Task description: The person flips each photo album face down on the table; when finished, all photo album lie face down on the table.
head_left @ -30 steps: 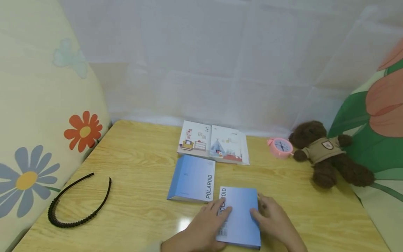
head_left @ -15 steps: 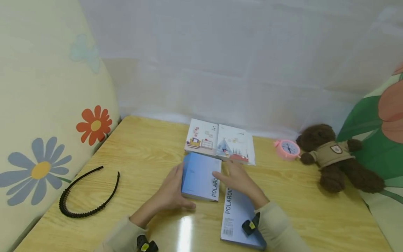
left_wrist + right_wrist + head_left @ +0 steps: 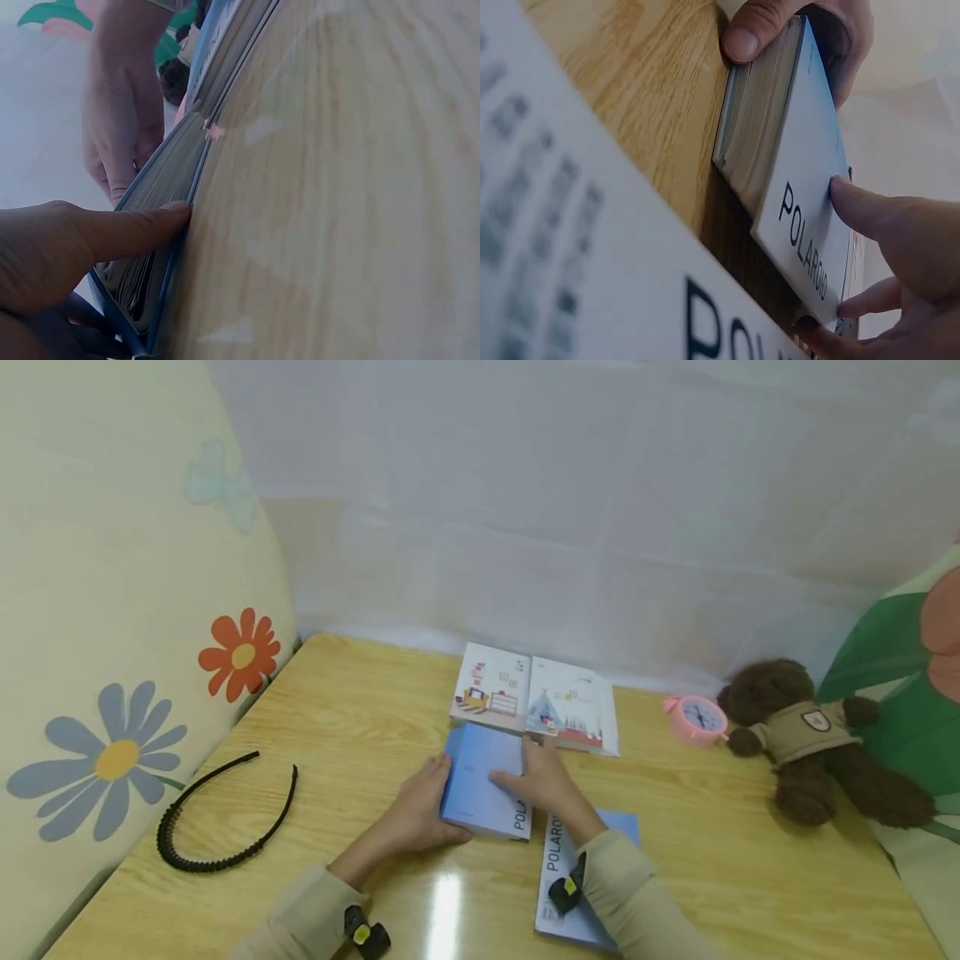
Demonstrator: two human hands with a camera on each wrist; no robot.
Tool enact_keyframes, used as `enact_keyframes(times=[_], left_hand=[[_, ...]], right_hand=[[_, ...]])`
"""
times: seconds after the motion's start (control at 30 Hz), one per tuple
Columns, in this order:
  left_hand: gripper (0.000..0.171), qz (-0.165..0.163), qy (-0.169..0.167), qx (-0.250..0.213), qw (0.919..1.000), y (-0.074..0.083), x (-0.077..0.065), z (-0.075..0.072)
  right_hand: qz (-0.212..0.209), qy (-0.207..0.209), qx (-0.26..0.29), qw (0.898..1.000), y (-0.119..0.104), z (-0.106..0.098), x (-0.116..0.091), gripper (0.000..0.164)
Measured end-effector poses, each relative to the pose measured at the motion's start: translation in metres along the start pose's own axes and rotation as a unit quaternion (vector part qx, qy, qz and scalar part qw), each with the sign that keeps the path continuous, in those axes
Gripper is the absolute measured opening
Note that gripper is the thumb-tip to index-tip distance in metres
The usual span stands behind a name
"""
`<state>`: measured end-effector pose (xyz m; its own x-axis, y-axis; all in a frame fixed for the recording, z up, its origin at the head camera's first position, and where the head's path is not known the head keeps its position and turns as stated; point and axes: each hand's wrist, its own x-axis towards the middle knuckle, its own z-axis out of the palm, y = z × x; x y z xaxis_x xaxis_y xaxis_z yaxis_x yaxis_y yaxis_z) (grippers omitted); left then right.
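Observation:
A blue photo album (image 3: 480, 785) marked POLAROID lies on the table, held between both hands. The left hand (image 3: 420, 807) grips its left side; in the left wrist view the left thumb (image 3: 142, 229) lies across the page edges at the near end, with fingers round the spine side. The right hand (image 3: 550, 783) grips the far right corner, its thumb (image 3: 859, 206) on the front cover and fingers at the edge. A second blue POLAROID album (image 3: 555, 856) lies flat nearer, partly hidden under the right forearm.
An open picture book (image 3: 491, 693) lies behind the albums at the table's back edge. To the right are a pink alarm clock (image 3: 697, 720) and a brown teddy bear (image 3: 802, 739). A black headband (image 3: 213, 864) lies at left on the wooden table (image 3: 360, 710).
Both hands have left the nearer album and moved up and left to the farther one. The right hand has since come down onto its far right corner. The head view has shifted slightly.

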<state>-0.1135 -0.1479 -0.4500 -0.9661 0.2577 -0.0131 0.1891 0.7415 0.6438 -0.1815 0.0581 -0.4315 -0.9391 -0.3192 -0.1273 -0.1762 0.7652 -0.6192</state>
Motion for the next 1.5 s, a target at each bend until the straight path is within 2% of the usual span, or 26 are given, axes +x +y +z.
enact_keyframes(times=[0.23,0.47,0.67,0.87,1.03,1.13,1.27,1.5], left_hand=[[0.121,0.014,0.008,-0.02,0.9997,0.005,-0.011,0.002],[0.12,0.023,0.033,-0.013,0.9991,0.009,-0.033,0.006],[0.118,0.031,0.047,-0.006,0.9984,0.013,-0.051,0.008],[0.114,0.032,0.06,-0.008,0.9977,0.017,-0.055,0.009],[0.116,0.008,0.039,-0.041,0.9984,0.017,-0.057,0.008],[0.116,-0.001,0.022,-0.089,0.9958,0.015,-0.058,0.005],[0.114,0.01,0.012,-0.126,0.9919,0.015,-0.061,-0.006],[0.105,0.037,-0.01,-0.1,0.9943,0.028,-0.068,-0.036]], right_hand=[[0.01,0.011,-0.002,1.0,0.0,0.002,-0.01,0.09],[0.005,-0.012,-0.038,0.999,-0.005,0.008,-0.029,0.093],[-0.014,-0.012,-0.035,0.999,-0.007,0.015,-0.047,0.093],[-0.024,0.005,-0.035,0.999,-0.006,0.018,-0.053,0.093],[-0.019,-0.002,-0.012,1.0,-0.009,0.021,-0.057,0.087],[-0.019,-0.002,0.002,1.0,-0.013,0.024,-0.058,0.079],[-0.027,-0.003,0.011,1.0,-0.019,0.028,-0.058,0.076],[-0.042,-0.025,0.058,0.997,-0.026,0.031,-0.056,0.076]])
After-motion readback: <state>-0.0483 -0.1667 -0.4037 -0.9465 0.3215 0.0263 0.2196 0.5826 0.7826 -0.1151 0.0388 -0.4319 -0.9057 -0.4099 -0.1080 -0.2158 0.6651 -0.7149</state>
